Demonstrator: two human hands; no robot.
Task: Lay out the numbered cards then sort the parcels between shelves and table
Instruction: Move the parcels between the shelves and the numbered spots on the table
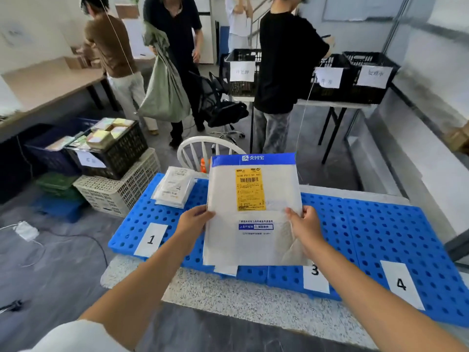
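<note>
A large white parcel (253,240) with a blue top band and a yellow label is held above the blue perforated board (380,237). My left hand (194,221) pinches its left edge; my right hand (303,224) grips its right edge. White numbered cards lie along the board's front: card 1 (151,240), card 3 (316,279) partly under the parcel, card 4 (401,284). Another card's corner (225,270) peeks from under the parcel, its number hidden. A small stack of white parcels (175,188) lies behind card 1.
The board rests on a speckled table (241,306). Stacked crates (114,158) with packages stand at left, a white chair (203,151) behind the board. Three people stand beyond, near black labelled crates (368,77) on a table at the back right. Cables cross the floor at left.
</note>
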